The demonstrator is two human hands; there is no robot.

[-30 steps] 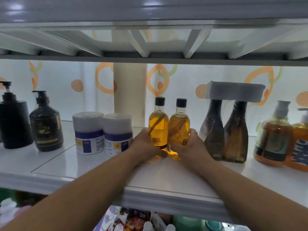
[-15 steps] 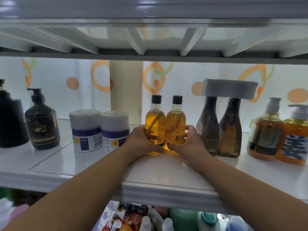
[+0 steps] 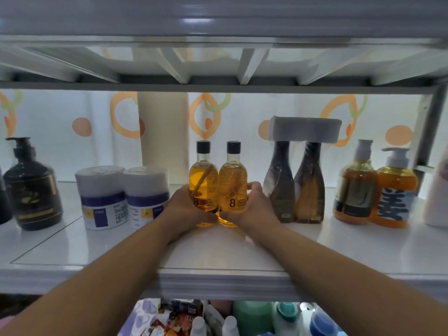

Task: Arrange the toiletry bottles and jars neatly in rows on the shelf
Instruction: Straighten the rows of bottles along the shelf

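Left hand [image 3: 186,210] gripping left amber bottle [image 3: 203,179], right hand [image 3: 253,208] gripping right amber bottle [image 3: 233,181]; upright, touching, mid shelf [image 3: 218,254]. Risk of tipping into dark bottle pair [image 3: 297,190] just beside if pushed unevenly.

Front strip of the shelf [image 3: 339,253] open across its width. Row behind is crowded: white jars [image 3: 101,197] just left of the amber bottles [image 3: 206,185], brown bottle pair [image 3: 295,187] just right, narrow gaps only. Wider gaps: jars to dark pump bottle [image 3: 31,187]; brown pair to orange pump bottles [image 3: 373,190]. Cream column [image 3: 164,132] stands behind. Upper shelf [image 3: 218,89] leaves room above the caps.
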